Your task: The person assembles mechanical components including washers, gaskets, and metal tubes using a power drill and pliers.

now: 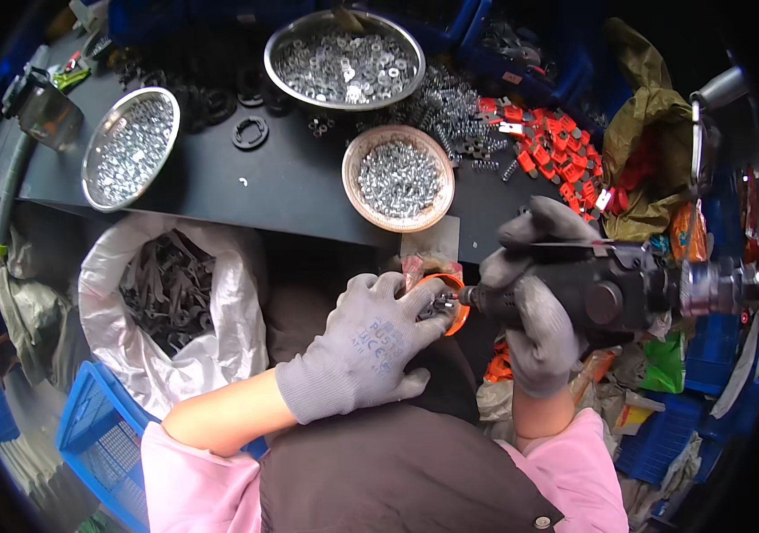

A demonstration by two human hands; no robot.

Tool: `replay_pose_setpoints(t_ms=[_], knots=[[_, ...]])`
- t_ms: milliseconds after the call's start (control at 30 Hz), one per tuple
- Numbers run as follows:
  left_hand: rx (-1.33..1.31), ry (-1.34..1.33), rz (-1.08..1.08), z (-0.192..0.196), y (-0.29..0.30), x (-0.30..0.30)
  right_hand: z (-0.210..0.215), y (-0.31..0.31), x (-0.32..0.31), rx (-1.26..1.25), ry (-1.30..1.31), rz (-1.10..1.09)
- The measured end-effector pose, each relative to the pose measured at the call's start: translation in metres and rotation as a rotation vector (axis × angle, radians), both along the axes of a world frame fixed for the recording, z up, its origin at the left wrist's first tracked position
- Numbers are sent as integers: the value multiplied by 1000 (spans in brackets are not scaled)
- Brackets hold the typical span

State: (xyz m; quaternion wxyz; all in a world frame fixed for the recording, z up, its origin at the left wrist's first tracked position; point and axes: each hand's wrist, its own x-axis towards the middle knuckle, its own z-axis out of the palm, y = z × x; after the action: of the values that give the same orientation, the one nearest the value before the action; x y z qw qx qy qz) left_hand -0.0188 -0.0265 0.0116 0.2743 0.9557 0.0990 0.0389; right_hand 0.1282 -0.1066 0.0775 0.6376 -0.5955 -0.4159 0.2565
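Note:
My left hand, in a grey glove, is closed around an orange ring-shaped part at the table's near edge. Small metal pieces show inside the ring, partly hidden by my fingers. My right hand, also gloved in grey, grips a black power driver lying sideways. Its tip points left and meets the orange part; whether it sits on a screw cannot be made out. A silver cylindrical fitting forms the tool's right end.
On the dark table stand a bowl of small metal pieces, a steel bowl of washers and another steel bowl. Springs and red clips lie loose. A white sack of dark parts stands left, beside a blue basket.

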Motion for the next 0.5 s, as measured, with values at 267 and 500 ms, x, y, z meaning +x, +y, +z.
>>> replay_pose_setpoints(t_ms=[267, 500], knots=[[-168, -420, 255, 0, 45, 37, 26, -31, 21, 614, 68, 62], [260, -89, 340, -18, 89, 86, 12, -53, 21, 467, 102, -174]])
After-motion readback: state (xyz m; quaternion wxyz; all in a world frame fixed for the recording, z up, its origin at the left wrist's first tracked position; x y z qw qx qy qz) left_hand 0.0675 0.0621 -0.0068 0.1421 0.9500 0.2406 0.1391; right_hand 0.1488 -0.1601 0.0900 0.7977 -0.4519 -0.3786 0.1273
